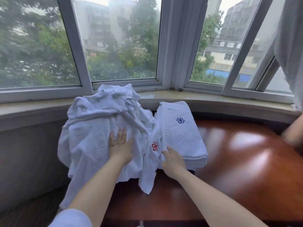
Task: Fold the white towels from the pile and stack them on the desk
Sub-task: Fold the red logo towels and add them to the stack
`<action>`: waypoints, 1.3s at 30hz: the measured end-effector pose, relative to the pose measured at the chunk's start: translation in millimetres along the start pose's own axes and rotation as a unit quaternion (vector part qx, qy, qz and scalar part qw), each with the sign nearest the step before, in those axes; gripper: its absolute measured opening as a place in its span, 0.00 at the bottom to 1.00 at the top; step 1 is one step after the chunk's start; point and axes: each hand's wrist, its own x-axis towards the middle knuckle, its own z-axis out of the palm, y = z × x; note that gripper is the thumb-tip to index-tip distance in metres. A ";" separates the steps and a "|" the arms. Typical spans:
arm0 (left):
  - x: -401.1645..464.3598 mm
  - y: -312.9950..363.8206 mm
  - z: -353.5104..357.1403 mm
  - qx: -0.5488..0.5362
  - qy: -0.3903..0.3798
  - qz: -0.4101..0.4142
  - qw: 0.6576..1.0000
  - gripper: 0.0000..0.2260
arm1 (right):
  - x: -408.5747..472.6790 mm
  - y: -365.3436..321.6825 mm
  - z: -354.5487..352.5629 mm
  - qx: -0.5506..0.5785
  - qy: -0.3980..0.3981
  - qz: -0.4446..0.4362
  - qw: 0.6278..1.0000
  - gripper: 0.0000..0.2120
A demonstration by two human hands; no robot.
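- On the glossy reddish-brown wooden desk (246, 153) under the bay window (114, 46), a loose pile of white towels (98, 122) lies heaped at the left, spilling over the desk's left edge.
- Just right of the pile sits one neat stack of folded white towels (182, 133), rectangular, terry-textured, with a ribbed hem along its left edge and a blue flower emblem (180, 120) on top; the number of layers cannot be counted.
- One towel hanging from the pile shows a red flower emblem (154, 146).
- The left hand (120, 145) rests flat on the pile, fingers straight and slightly spread.
- The right hand (173, 158) sits at the stack's near-left corner, fingers curled onto the towel edge; whether it pinches cloth cannot be told.
- A blurred second person's arm (293, 133) shows at the right edge, below hanging grey cloth (290, 38).
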 end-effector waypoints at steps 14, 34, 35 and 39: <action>43.8 -52.2 -73.9 -0.193 0.149 -0.048 0.969 0.16 | 31.1 -56.6 -47.0 0.176 0.005 -0.024 0.984 0.24; 185.8 -99.7 -117.7 -0.353 0.131 -0.110 0.920 0.16 | 143.9 -101.9 -84.5 0.282 0.115 -0.113 0.946 0.18; 185.0 -100.5 -115.6 -0.344 0.120 -0.116 0.924 0.18 | 140.2 -101.2 -80.6 0.286 0.107 -0.110 0.946 0.18; 179.2 -97.8 -105.6 -0.263 0.110 -0.127 0.950 0.12 | 123.9 -98.9 -71.9 0.305 0.087 -0.100 0.943 0.18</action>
